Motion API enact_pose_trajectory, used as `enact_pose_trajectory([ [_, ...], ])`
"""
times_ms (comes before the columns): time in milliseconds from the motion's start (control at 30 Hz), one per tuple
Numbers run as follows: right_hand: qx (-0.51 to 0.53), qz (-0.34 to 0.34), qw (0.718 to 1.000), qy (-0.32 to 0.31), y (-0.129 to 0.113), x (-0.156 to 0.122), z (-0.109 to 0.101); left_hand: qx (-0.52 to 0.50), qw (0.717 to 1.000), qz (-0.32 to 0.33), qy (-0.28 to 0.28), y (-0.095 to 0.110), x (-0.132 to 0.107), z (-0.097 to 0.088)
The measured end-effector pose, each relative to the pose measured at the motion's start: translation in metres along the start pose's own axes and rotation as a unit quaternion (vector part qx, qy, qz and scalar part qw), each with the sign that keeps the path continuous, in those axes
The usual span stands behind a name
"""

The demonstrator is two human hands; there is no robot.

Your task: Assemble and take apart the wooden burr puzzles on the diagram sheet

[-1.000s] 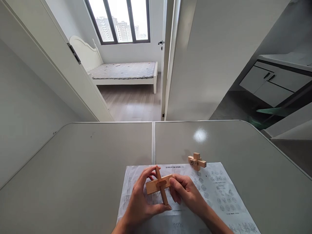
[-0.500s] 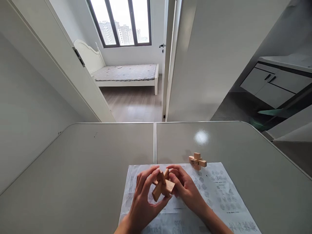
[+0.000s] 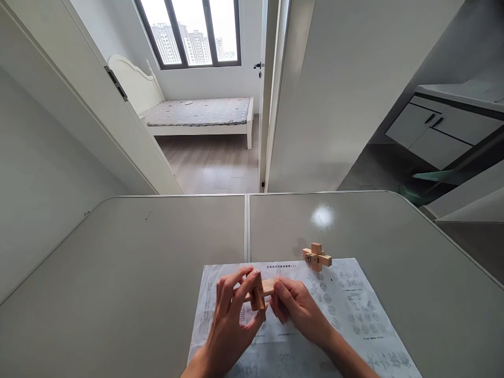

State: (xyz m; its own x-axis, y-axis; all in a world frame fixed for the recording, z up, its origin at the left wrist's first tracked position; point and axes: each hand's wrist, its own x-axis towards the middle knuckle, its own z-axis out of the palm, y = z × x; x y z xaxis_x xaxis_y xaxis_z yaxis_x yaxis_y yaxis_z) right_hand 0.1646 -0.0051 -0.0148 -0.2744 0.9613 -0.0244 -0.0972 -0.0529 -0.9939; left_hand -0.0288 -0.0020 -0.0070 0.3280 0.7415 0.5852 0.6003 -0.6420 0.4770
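Wooden puzzle, a cross of interlocked bars, is held in front of the printed sheet's upper left part; whether it touches the sheet below cannot be made out. The printed sheet lies on the tabletop. The left hand, over the sheet's left side, pinches an upright bar between fingertips above and thumb beneath. The right hand, nearer the sheet's middle, pinches the end of a pale bar pointing its way, thumb against forefinger.

The main risk seems to lie in that grip: both hands hold by small contact patches, so a pull from the right not matched by the left could twist the cross and slip it from the fingertips. If the joints are loose, drawing the pale bar out at a slant could let other bars drop onto the sheet; if they are tight, a tilted pull could make it bind. The left fingers hide part of the joint, so a misaligned notch could go unnoticed. A second wooden cross stands at the sheet's far edge, right of its centre; a careless forward sweep of the right hand could knock it over.
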Motion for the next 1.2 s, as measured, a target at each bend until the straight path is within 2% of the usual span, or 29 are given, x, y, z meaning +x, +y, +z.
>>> enact_pose_trajectory([
  [133, 0.019, 0.01, 1.0, -0.003, -0.002, 0.002, -0.001, -0.01, 0.998, 0.062, 0.005, 0.0, 0.003, -0.001],
  [267, 0.034, 0.026, 0.999, -0.008, -0.005, 0.002, -0.002, -0.033, 0.997, 0.07, -0.025, -0.001, 0.004, -0.001],
  [400, 0.02, 0.03, 0.999, -0.006, -0.003, 0.0, -0.002, -0.057, 0.997, 0.037, -0.048, -0.003, -0.001, -0.001],
  [567, 0.057, 0.04, 0.998, 0.013, 0.0, 0.0, -0.003, -0.068, 0.995, -0.068, -0.018, 0.0, 0.002, -0.004],
  [700, 0.074, 0.046, 0.995, 0.036, -0.001, 0.001, -0.006, -0.123, 0.983, -0.117, -0.067, 0.001, 0.009, -0.009],
  [900, 0.064, 0.041, 0.997, 0.034, -0.002, 0.0, -0.005, -0.141, 0.975, -0.128, -0.114, -0.004, 0.007, -0.011],
  [1033, 0.033, 0.031, 0.999, -0.005, -0.001, -0.002, -0.004, -0.147, 0.977, -0.115, -0.105, -0.004, 0.008, -0.011],
  [1200, 0.009, 0.031, 0.999, -0.033, -0.004, -0.002, -0.004, -0.134, 0.983, -0.106, -0.066, -0.002, 0.009, -0.01],
])
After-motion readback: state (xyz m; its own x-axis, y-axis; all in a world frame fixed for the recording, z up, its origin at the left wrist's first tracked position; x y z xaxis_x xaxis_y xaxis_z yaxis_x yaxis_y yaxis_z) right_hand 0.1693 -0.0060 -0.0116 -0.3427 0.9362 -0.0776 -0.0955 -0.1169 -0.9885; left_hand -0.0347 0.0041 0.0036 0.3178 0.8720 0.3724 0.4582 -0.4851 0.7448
